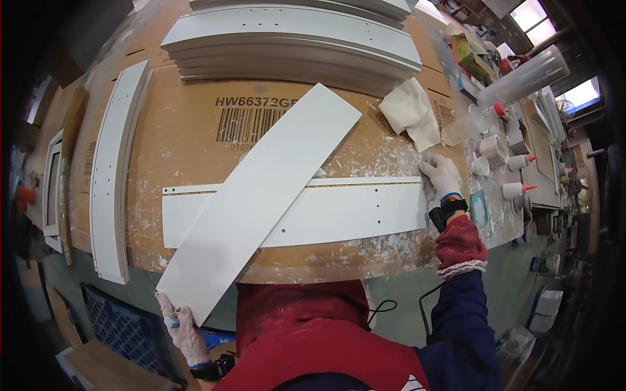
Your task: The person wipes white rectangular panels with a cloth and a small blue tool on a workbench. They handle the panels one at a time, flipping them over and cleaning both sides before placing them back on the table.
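A plain white board lies slantwise over a second white board, which has small holes and a groove along its far edge. My left hand, in a white glove, is closed on the near left end of the slanted board, past the table's front edge. My gloved right hand is just beyond the right end of the drilled board, holding nothing that I can see, its fingers apart. A cream cloth lies a little farther off from the right hand.
Stacked white boards stand at the far side of the cardboard-covered table. More boards lie along the left. At right are red-tipped glue bottles, a white jar and a clear plastic roll.
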### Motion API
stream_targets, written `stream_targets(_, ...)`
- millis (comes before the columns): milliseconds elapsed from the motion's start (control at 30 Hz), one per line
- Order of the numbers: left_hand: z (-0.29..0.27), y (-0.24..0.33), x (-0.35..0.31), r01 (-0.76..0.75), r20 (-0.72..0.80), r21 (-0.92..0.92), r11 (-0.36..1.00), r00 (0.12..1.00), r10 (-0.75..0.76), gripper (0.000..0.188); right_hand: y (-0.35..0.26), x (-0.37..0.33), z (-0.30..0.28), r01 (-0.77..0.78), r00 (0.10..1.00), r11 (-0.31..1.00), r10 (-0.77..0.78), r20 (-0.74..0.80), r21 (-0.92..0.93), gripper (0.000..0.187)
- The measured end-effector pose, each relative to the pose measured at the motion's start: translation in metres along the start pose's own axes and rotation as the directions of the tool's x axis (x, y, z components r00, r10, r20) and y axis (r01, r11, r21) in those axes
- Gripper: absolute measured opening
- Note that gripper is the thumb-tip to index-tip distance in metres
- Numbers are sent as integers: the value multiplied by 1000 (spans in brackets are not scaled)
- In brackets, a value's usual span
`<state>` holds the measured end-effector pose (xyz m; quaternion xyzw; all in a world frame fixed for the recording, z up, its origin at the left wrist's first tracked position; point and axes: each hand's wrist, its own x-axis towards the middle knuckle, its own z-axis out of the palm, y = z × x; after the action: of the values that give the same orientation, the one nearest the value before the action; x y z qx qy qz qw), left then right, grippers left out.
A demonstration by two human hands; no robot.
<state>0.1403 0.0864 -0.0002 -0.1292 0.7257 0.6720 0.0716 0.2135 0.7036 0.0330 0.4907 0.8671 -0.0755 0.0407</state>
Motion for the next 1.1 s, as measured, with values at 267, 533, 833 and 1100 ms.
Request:
stream_targets(267,1,-6,-10,-45,-87,-74,996,996,38,72,1,23,24,55,996,996,-50,-77,64,36)
stream_targets(533,-3,-7,-36,-12,-138,-133,991,990,-7,69,-5,24,10,-76,995,984,66,70,163,34)
stream_targets(833,-9,-14,-37,96,-204,-235,967,968,-146,59,-27,-26,-24,207,947,971,-230,-225,-120,22)
stream_targets(1100,-28,-29,-32,251,-357,-205,946,880,-312,36,-206,-153,22,929,254,181,-947,-197,324,25)
